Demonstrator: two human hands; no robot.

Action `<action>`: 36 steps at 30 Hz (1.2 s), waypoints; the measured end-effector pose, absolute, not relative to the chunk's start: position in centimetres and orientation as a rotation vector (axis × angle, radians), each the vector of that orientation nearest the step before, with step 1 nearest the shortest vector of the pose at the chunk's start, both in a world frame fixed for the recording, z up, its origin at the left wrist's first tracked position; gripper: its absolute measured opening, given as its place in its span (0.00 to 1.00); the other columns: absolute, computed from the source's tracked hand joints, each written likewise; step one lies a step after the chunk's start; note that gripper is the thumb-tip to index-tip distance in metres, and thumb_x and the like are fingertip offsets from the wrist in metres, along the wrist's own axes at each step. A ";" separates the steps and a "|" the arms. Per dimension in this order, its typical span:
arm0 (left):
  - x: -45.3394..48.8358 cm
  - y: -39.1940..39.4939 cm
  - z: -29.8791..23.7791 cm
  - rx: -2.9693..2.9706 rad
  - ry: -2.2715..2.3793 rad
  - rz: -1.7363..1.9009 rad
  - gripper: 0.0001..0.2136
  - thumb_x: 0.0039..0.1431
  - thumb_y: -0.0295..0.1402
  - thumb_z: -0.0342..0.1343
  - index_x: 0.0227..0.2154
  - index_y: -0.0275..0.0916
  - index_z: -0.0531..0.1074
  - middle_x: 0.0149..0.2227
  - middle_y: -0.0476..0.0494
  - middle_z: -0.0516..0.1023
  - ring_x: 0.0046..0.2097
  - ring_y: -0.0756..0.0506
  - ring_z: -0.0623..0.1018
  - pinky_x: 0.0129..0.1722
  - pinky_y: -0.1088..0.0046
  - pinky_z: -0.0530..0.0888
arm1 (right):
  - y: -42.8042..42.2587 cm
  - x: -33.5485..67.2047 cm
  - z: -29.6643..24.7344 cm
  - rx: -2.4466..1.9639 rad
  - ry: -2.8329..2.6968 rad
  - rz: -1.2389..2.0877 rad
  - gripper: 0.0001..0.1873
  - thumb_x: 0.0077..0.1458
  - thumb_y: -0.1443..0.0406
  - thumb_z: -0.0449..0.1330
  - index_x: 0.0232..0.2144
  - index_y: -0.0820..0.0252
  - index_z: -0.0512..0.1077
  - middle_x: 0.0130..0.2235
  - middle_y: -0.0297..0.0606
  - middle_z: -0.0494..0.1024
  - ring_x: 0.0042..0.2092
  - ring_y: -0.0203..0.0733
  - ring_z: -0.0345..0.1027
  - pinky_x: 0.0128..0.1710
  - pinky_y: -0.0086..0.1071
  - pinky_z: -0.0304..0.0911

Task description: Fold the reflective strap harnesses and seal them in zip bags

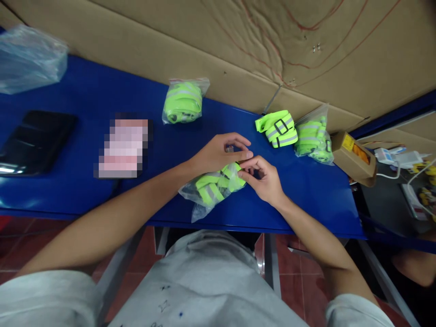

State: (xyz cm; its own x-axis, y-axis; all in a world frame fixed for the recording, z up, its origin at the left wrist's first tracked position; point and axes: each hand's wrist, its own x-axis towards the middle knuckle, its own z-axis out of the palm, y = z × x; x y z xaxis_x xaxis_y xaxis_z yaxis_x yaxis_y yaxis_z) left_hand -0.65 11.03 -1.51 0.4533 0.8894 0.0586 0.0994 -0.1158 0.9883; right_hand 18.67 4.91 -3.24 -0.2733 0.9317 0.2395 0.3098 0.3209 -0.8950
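Observation:
A clear plastic bag (199, 213) with a neon-yellow reflective strap (211, 188) inside lies near the front edge of the blue table. My left hand (221, 153) reaches over the bag's far side, its fingers curled around the bag's upper edge. From the right, my right hand (265, 181) pinches the bag's right end between thumb and fingers. The fingertips of both hands meet there and partly hide what they grip. Beyond my right hand lies a loose, folded reflective strap with a black buckle (281, 126).
Bagged straps stand at the back (184, 102) and back right (313, 138), beside a cardboard box (354, 156). To the left are a pixelated phone-like object (122, 147), a black case (37, 141) and clear plastic (32, 59). Brown board backs the blue table (306, 200).

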 end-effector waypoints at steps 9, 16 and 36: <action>-3.8 12.3 -1.1 1.715 0.703 0.380 0.48 0.39 0.43 0.77 0.66 0.46 0.66 0.59 0.40 0.77 0.58 0.38 0.77 0.51 0.69 0.73 | 6.2 19.8 -3.6 -1.113 -1.705 1.059 0.17 0.55 0.56 0.73 0.44 0.54 0.75 0.38 0.34 0.83 0.39 0.39 0.77 0.39 0.34 0.66; -2.5 11.9 -1.2 1.705 0.833 0.595 0.40 0.42 0.38 0.76 0.60 0.41 0.68 0.55 0.39 0.78 0.55 0.39 0.77 0.49 0.67 0.73 | 6.0 19.7 -3.4 -1.174 -1.629 1.063 0.12 0.53 0.54 0.73 0.33 0.55 0.81 0.31 0.34 0.83 0.32 0.37 0.74 0.35 0.34 0.69; -2.6 12.1 -1.1 1.549 0.878 0.962 0.26 0.45 0.44 0.76 0.46 0.39 0.80 0.48 0.41 0.83 0.49 0.43 0.80 0.51 0.69 0.75 | 5.6 20.5 -1.6 -1.089 -1.992 0.475 0.07 0.63 0.59 0.67 0.43 0.50 0.80 0.46 0.42 0.76 0.49 0.47 0.72 0.52 0.45 0.70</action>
State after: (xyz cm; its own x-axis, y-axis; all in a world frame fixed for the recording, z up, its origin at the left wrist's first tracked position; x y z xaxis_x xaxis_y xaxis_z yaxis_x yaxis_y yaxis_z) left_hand -2.63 12.14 -1.06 0.4047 0.9047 0.1332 0.0499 -0.1673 0.9846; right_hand 20.51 5.64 -1.57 -0.3103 0.8277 0.4677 0.5276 0.5591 -0.6395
